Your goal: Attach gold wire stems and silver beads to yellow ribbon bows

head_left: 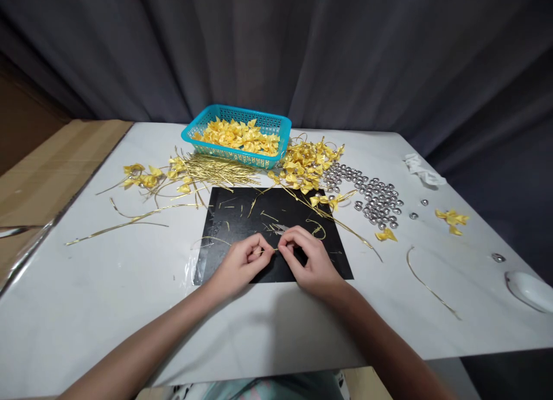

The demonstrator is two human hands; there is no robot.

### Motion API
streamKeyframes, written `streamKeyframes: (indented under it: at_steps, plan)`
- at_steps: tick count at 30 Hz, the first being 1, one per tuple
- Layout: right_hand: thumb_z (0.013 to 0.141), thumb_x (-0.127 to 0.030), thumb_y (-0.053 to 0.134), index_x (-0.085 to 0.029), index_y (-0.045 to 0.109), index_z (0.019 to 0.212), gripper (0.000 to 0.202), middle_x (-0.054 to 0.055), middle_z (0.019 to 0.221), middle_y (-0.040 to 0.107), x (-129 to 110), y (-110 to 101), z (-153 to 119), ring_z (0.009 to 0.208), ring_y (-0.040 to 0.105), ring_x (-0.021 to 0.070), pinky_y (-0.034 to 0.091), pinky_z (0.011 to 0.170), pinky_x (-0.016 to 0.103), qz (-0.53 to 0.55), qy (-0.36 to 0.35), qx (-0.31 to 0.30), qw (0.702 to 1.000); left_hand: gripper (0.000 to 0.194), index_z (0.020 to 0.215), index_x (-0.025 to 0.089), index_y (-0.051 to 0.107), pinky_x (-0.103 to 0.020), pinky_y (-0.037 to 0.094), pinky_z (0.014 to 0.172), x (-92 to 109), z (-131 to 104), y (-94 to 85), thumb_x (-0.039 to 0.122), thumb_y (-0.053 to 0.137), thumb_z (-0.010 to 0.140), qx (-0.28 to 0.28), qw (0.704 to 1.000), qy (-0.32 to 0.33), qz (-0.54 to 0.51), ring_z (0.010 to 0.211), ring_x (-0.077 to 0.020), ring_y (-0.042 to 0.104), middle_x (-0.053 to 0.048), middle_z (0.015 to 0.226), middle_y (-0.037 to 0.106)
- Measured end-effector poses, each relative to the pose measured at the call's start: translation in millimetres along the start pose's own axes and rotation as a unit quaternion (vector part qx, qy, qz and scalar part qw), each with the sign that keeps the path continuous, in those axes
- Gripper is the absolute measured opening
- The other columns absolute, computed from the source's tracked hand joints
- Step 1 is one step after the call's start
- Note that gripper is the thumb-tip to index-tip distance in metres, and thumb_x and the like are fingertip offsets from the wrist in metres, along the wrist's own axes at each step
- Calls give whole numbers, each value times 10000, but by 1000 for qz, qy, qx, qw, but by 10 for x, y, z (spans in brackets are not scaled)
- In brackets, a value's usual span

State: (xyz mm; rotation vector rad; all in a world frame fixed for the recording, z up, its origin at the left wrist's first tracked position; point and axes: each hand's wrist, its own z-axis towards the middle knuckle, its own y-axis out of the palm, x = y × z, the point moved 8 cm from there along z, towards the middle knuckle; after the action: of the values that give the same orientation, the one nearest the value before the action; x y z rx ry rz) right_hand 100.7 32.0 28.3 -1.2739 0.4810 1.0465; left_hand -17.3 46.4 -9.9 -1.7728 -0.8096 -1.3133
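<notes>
Over the black mat point(242, 270) my two hands meet fingertip to fingertip. My left hand point(245, 258) pinches a thin gold cord point(260, 252) between thumb and forefinger. The cord runs across the small gap to my right hand point(310, 258), which is closed in a pinch on it too. Just beyond my fingers lies a small pointed metal tool point(280, 228), partly hidden by my right hand. Short gold cord clippings point(268, 217) are scattered on the mat, and a looped gold strand point(318, 229) rests at its right.
A blue basket point(283, 126) of yellow bows stands at the back, with a bundle of gold cords point(216, 170) before it. Yellow bows with cords point(309, 161) are heaped beside it. Silver beads point(380, 201) spread to the right. A white object point(529, 290) sits near the right edge.
</notes>
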Motion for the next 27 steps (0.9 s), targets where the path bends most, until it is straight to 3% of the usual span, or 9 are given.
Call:
streamKeyframes:
  at_steps: [6,10,12,17,22,27]
  plan:
    - [834,-168,528,-158,558,823,33,20,786,544,1,-20,2,606,496,91,414,634,239,-4,-7,8,1000,229,740,167,497,-206,195,484,-7,-4,25,351,468,872,-13,1000,13,18,508,-83,238,91,561,252]
    - [859,-171,500,-169,555,760,113,13,726,555,-78,-8,0,636,511,105,425,629,225,-13,-32,3,999,265,768,164,517,-202,188,465,56,-11,29,375,434,906,-24,998,39,47,482,-80,236,94,537,246]
    - [869,-167,483,-170,538,752,129,20,744,558,-101,-67,5,650,521,110,427,622,223,-26,-33,23,999,286,754,160,562,-200,226,474,137,-18,-1,378,453,905,-37,994,68,74,487,-81,301,81,536,311]
    - [884,-174,474,-167,520,770,123,26,740,544,-30,-440,36,654,535,117,429,576,205,-65,-26,110,992,247,791,181,676,-242,366,701,353,-49,-227,333,510,893,-44,974,149,163,735,-144,552,-19,745,635]
    - [830,-311,544,-164,572,763,164,41,735,596,296,-916,74,657,567,150,460,600,240,-101,32,165,981,253,812,188,707,-242,400,733,374,-34,-390,335,516,890,-29,963,165,213,769,-161,591,-41,769,701]
    - [751,-456,538,-172,601,710,293,59,725,637,504,-1238,217,658,581,185,462,613,282,-174,101,153,968,253,764,172,723,-198,429,639,303,-18,-382,331,554,865,-45,961,153,228,666,-134,613,-34,691,706]
